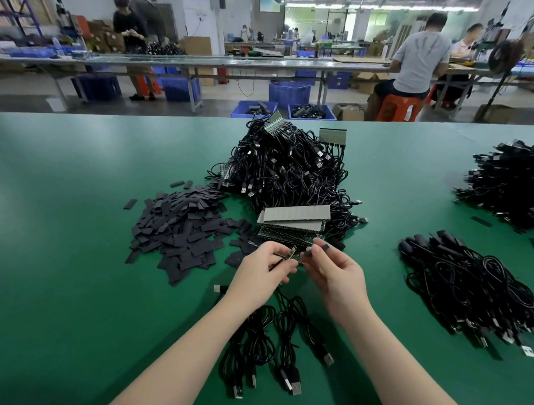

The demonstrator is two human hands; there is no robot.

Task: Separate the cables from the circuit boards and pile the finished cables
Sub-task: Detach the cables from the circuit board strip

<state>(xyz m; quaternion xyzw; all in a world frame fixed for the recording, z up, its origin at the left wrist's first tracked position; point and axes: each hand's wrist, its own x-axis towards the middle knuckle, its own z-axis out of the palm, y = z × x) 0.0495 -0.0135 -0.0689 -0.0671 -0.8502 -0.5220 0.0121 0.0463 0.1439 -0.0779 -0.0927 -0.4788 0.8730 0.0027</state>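
Fingers of the left hand (262, 272) pinch a thin green board strip (287, 256); the right hand (331, 269) pinches a black plug (308, 253) at its edge; glossy coiled cables (273, 332) hang beneath onto green matte table (81, 299); tangled heap (288, 168) behind; finished pile (462, 286) right; flat dark sleeves (182, 229) left.

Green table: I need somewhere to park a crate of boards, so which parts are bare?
Bare green table lies left of the black sleeve pile, and between the tangled cable heap and the right-hand cable piles. Around both hands it's crowded.
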